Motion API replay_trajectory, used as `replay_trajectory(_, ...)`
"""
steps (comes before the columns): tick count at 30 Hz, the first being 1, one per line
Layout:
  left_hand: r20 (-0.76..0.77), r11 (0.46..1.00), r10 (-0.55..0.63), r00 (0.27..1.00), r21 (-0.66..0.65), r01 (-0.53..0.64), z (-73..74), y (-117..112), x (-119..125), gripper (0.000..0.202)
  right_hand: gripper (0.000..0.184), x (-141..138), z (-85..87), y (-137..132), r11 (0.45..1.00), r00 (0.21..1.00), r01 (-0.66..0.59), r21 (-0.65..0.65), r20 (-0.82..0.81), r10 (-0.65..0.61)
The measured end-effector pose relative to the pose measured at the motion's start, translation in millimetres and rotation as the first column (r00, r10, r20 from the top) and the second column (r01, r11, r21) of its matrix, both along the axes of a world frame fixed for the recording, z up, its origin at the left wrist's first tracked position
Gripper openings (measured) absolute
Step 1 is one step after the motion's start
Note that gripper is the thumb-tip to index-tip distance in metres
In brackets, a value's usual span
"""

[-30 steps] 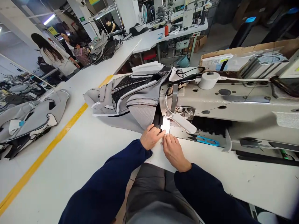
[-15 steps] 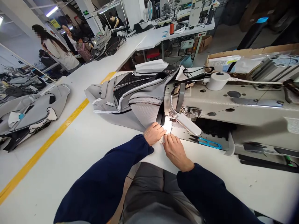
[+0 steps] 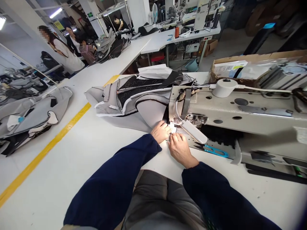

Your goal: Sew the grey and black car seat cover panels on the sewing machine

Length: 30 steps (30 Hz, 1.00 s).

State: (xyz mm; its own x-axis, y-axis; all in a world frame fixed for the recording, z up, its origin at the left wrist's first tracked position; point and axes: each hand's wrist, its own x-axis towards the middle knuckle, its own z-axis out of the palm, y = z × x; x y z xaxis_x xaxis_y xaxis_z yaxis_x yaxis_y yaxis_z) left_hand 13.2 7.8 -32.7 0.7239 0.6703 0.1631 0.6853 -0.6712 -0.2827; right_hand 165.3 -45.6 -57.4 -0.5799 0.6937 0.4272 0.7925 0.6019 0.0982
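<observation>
A grey and black sewn fabric cover [image 3: 153,110] with white edging lies bunched on the table, its right end running under the head of a sewing machine [image 3: 223,107]. My left hand [image 3: 161,131] is closed at the near edge of this cover, just in front of the needle area. Close beside it, my right hand [image 3: 179,148] has its fingers curled in a pinch at the front of the machine bed; what lies between those fingertips is hidden. A small lamp [image 3: 194,131] throws bright light on a white patch by my fingers.
Blue thread snips [image 3: 216,151] lie on the machine bed, right of my hand. Another grey cover [image 3: 35,111] rests on the left, beyond yellow tape [image 3: 48,151]. A cardboard box [image 3: 216,68] stands behind the machine. Several people are in the background.
The cover's back right part has slid down behind the machine head, and its near panel bulges more. My left hand has shifted slightly right and up; my right hand stays close beside it.
</observation>
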Motion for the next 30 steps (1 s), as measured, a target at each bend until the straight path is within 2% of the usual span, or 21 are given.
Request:
replay_trajectory(5, 0.066, 0.999, 0.012, 0.998, 0.039, -0.015, -4.1, 12.9, 3.7, 0.029, 0.041, 0.1, 1.8, 3.9, 0.998, 0.997, 0.063, -0.023, -0.031, -0.064)
replay_trajectory(11, 0.101, 0.997, 0.077, 0.992, -0.008, -0.077, -4.0, 25.8, 13.5, 0.029, 0.037, 4.7, -0.9, 1.9, 0.991, 0.987, 0.094, -0.094, -0.12, -0.105)
replay_trajectory(19, 0.12, 0.997, 0.079, 0.99, -0.018, -0.078, -6.5, 29.2, 17.3, 0.028, 0.027, 11.9, -2.8, 3.8, 0.994, 0.98, 0.056, -0.09, -0.185, -0.072)
replay_trajectory(30, 0.157, 0.998, 0.065, 0.986, 0.004, -0.066, -12.3, 23.4, 15.6, 0.026, 0.024, 25.0, -0.3, -20.1, 0.998, 0.939, -0.042, -0.04, -0.344, 0.026)
